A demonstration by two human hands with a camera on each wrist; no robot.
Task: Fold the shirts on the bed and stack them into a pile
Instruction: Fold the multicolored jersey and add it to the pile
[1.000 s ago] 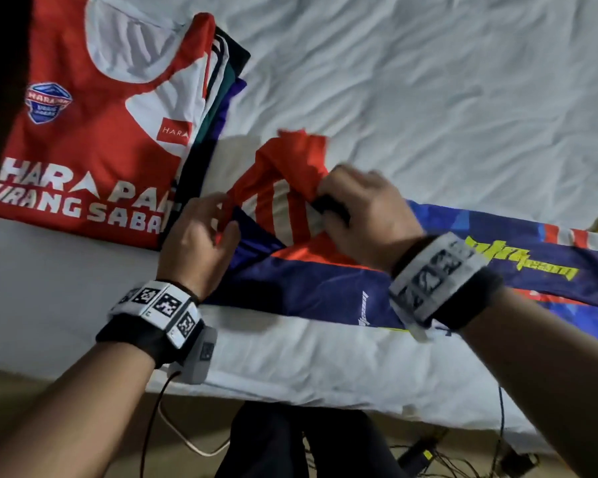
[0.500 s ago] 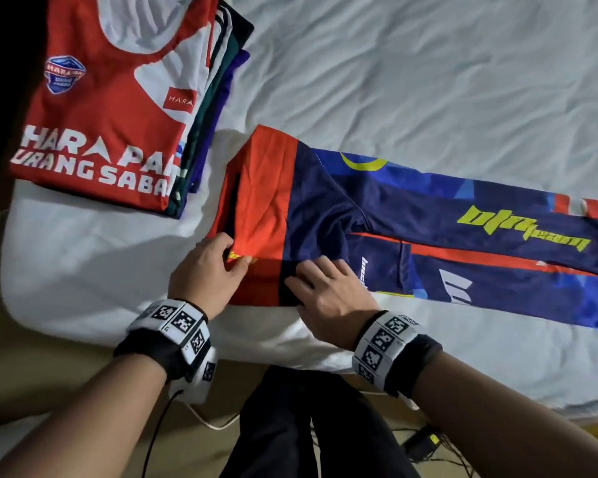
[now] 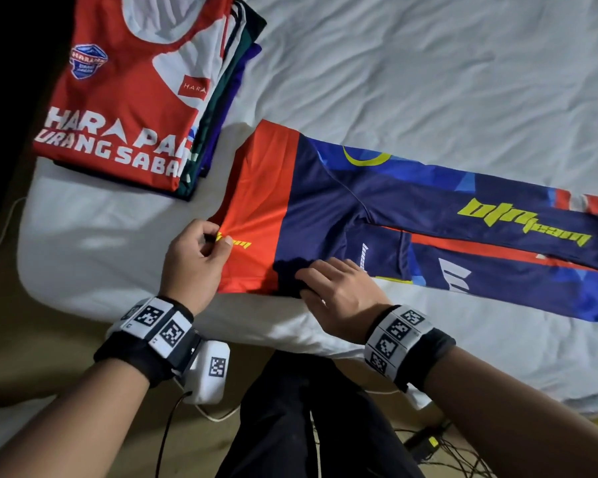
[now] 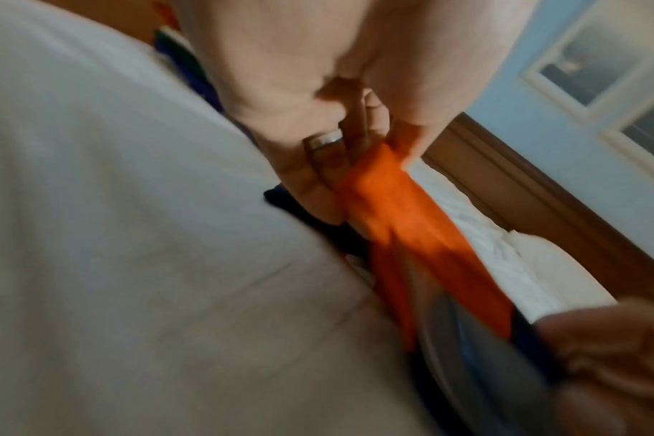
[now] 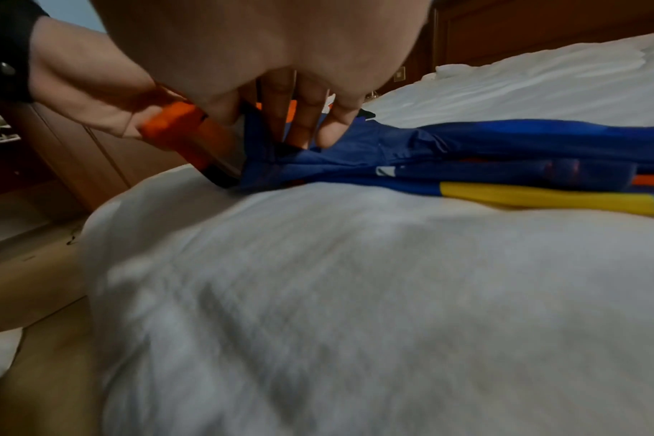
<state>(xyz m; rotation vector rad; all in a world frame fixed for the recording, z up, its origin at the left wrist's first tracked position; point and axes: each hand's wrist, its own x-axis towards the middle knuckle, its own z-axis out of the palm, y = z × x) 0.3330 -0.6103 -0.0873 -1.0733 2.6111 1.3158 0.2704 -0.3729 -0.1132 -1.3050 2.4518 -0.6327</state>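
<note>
Two hands (image 3: 194,263) (image 3: 339,294) on navy jersey (image 3: 377,208), beside folded pile (image 3: 132,98)

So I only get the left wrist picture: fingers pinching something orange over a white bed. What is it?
Observer: The orange end of a long navy shirt with yellow lettering, laid out rightwards across the bed.
Operator: And the other hand?
Observer: The right hand grips the shirt's navy near edge, just beside the orange.
Operator: Any shirts done?
Observer: Yes, a folded pile, red and white shirt on top, lies to the left, apart.
</note>
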